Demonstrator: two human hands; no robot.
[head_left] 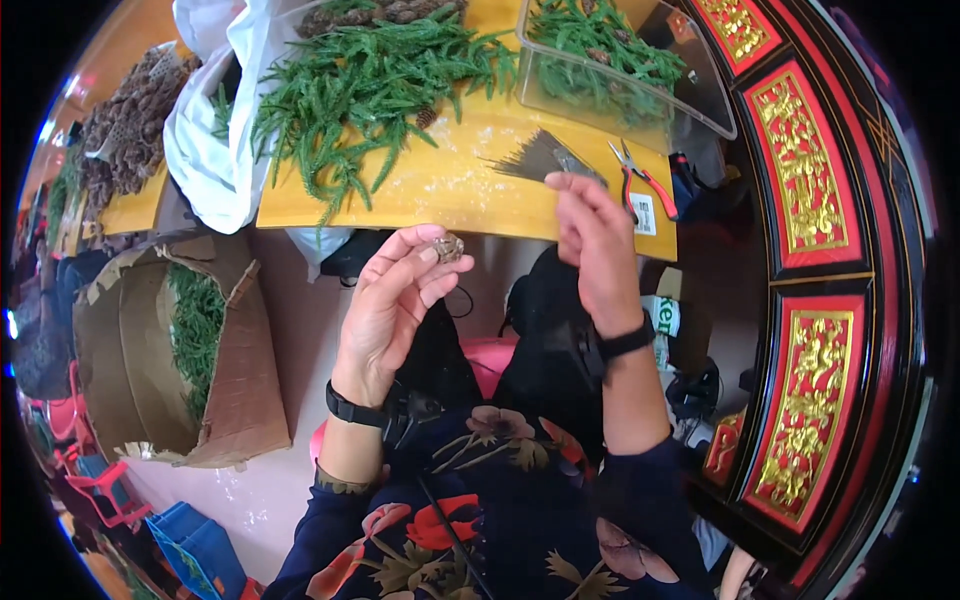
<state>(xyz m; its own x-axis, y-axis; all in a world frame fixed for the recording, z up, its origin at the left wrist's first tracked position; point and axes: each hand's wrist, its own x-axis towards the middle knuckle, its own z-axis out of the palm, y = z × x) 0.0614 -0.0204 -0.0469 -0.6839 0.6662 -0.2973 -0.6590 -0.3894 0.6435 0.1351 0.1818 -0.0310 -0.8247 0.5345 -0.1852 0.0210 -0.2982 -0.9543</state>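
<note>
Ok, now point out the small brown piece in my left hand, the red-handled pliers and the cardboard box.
Small brown piece (450, 248): head view, on its visible middle.
Red-handled pliers (656, 186): head view, on the handle farther right.
Cardboard box (246, 385): head view, on its outer wall.

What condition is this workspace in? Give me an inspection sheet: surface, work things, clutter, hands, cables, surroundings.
Surface: yellow-brown table, strewn with pale specks.
Work things: small brown cone-like piece in hand; green sprigs, dark thin stems and red-handled pliers on the table; clear bin holding more greenery and cones.
Clutter: white bag at the table's left; open cardboard box on the floor, greenery inside.
Hands: left hand pinches the cone-like piece; right hand is beside the stems, grip unclear.
Cables: thin dark loop below the table edge, possibly a cord.
Surroundings: red-and-gold carved panels at right; blue crate at lower left.
</note>
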